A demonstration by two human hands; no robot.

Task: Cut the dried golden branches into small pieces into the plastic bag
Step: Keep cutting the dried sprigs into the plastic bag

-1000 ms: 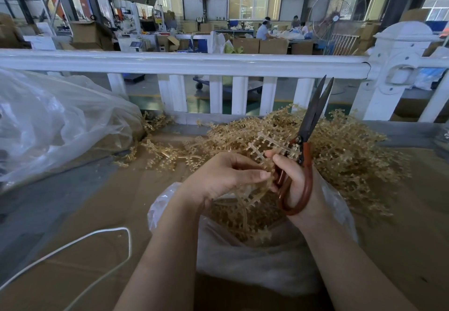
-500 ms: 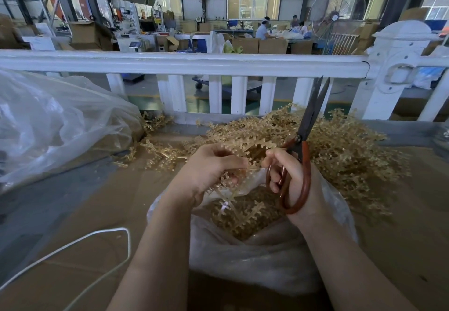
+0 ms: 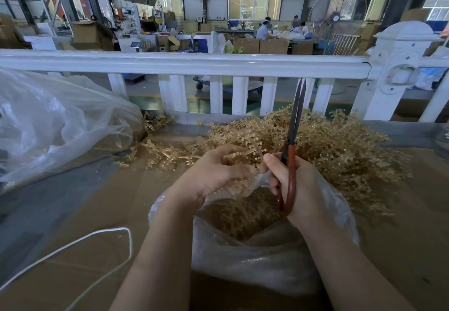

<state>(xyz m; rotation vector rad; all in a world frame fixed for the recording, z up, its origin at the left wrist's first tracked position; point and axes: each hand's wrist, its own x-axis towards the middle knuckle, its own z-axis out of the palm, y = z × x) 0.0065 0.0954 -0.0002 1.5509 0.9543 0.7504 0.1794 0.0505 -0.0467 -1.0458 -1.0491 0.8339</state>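
A heap of dried golden branches [image 3: 340, 150] lies on the brown cardboard table top behind my hands. My left hand [image 3: 213, 172] curls its fingers round a golden sprig [image 3: 240, 154] just above the open mouth of a clear plastic bag [image 3: 255, 259], which holds cut golden pieces [image 3: 243, 216]. My right hand [image 3: 301, 189] grips the red handles of scissors [image 3: 292, 140]; the dark blades point straight up and are nearly closed. The two hands almost touch over the bag.
A large crumpled clear plastic bag [image 3: 56, 121] lies at the left. A white cord [image 3: 97, 237] loops over the table at lower left. A white railing [image 3: 184, 64] with a post [image 3: 398, 72] runs behind the heap; people work far beyond it.
The scissors swung from tilted right to upright and their blades closed. My left hand rose from the bag mouth and now holds a sprig beside my right thumb.
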